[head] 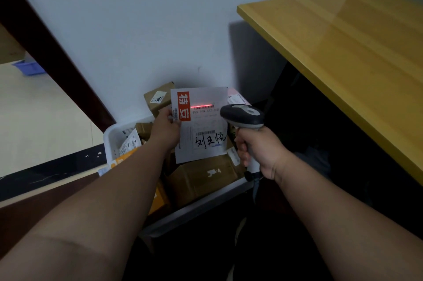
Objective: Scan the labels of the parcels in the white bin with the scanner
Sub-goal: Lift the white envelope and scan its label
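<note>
My left hand [165,129] holds a flat white parcel [201,141] by its left edge, tilted up above the white bin [109,136]. The parcel carries a label with a red block, barcodes and handwriting. My right hand [258,150] grips a grey handheld scanner [242,115] just right of the parcel, its head pointing left. A red scan line [202,105] lies across the upper barcode. Several brown cardboard parcels [201,180] and an orange one [158,200] fill the bin underneath.
The bin stands on the floor against a grey wall [142,28]. A yellow wooden tabletop [348,51] overhangs at the right, dark space beneath it. A dark door frame [52,56] runs diagonally at the left, with a blue crate [28,69] beyond.
</note>
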